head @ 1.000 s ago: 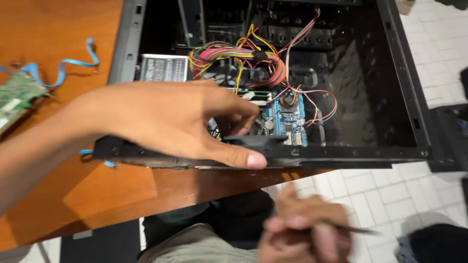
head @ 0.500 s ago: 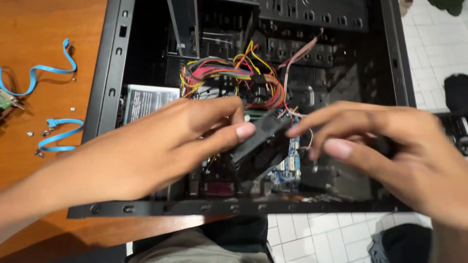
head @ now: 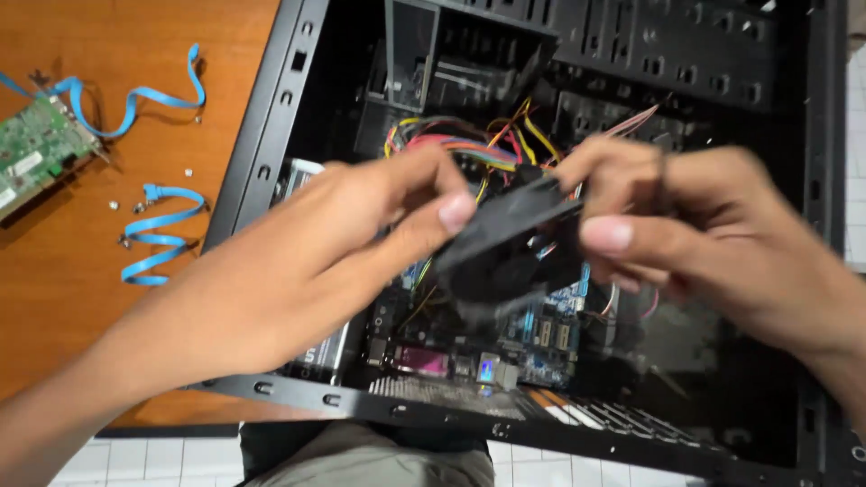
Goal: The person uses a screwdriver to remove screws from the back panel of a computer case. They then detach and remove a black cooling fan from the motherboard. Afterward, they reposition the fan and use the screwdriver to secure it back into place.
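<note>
Gripping a black fan-like part (head: 510,248), both hands are seen above the open black computer case (head: 271,135). The part is blurred, so its exact kind cannot be told; it is held tilted, over the middle of the case, above the blue motherboard (head: 541,329). The left hand (head: 307,261) is closed on the part's left edge, thumb tip pressed against it, fingers curled over the top. The right hand (head: 713,234) is closed on the part's right side, thumb laid along the front, fingers wrapped behind. Both forearms are brought in from the lower corners of the frame.

Behind the part, a bundle of coloured wires (head: 469,149) in red, yellow and pink is seen running across the case interior. A silver box-shaped component (head: 320,356) is partly hidden under the left hand. The case is laid on its side on an orange-brown wooden table (head: 54,298).

On the table left of the case, a green circuit card (head: 36,158) is laid flat, with a blue flat cable (head: 135,95) curled just beside it and a second blue cable (head: 158,234) looped nearer the case. Small screws (head: 188,171) are scattered between the cables. White floor tiles (head: 144,460) are visible below the table edge, and grey trousers (head: 361,460) at the bottom.
</note>
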